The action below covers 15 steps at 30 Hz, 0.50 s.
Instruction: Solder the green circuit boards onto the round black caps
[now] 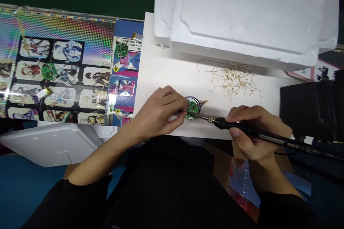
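Note:
My left hand (161, 112) grips the edge of a small green circuit board (192, 108) set in a round housing (192, 99). My right hand (255, 132) holds a black soldering iron (236, 127) like a pen. Its metal tip (200, 116) reaches the board's lower edge, right beside my left fingertips. Whether the tip touches a solder point is hidden at this scale. A thin wire (199, 102) seems to leave the housing on the right, but it is too small to be sure. The work rests on a white sheet (172, 68).
A large white foam slab (242, 14) lies beyond the work, above scattered tan shavings (233, 80) and a thin dark wire loop (215, 65). On a holographic printed mat (61, 39) to the left lie two green boards and two small pouch batteries. A black device (309, 107) stands at right.

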### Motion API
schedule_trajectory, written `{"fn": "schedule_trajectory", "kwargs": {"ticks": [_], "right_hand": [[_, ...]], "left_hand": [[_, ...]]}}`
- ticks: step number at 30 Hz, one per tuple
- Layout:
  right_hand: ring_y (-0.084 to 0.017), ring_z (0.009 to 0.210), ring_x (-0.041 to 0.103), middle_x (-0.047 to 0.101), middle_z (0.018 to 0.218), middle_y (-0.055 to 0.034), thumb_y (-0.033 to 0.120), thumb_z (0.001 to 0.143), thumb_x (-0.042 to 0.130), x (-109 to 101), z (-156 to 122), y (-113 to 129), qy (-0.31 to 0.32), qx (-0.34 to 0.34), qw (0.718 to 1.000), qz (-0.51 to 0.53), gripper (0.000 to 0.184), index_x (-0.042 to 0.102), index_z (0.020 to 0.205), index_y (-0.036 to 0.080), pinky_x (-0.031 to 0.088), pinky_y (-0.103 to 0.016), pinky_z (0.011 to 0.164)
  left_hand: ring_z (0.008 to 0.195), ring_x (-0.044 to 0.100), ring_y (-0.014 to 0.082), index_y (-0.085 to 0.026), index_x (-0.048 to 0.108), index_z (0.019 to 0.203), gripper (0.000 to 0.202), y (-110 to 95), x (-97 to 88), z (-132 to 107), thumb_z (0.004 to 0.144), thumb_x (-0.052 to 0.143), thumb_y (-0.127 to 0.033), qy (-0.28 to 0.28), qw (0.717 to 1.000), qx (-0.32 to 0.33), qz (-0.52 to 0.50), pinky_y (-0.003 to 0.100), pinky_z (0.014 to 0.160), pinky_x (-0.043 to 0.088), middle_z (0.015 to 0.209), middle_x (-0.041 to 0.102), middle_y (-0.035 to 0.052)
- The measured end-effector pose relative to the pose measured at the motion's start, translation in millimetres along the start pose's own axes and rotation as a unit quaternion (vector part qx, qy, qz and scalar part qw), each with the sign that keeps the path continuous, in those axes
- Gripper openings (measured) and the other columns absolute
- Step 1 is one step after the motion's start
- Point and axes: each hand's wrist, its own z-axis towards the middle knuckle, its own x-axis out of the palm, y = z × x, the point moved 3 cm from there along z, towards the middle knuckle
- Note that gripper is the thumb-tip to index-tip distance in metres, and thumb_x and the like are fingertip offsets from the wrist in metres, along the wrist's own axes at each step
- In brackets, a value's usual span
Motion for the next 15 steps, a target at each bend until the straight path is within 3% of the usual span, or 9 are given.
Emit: {"fn": "schedule_trajectory", "kwargs": {"ticks": [15], "right_hand": [[-0.023, 0.055, 0.067, 0.071, 0.071, -0.0033, 0.018, 0.087, 0.076, 0.8, -0.4, 1.5, 0.004, -0.015, 1.000, -0.023, 0.021, 0.078, 0.105, 0.028, 0.051, -0.038, 0.042]], "left_hand": [[0.094, 0.062, 0.0212, -0.021, 0.064, 0.095, 0.011, -1.5, -1.9, 2.5, 0.101, 0.061, -0.012, 0.014, 1.000, 0.001, 0.007, 0.037, 0.086, 0.048, 0.098, 0.077, 0.0027]]}}
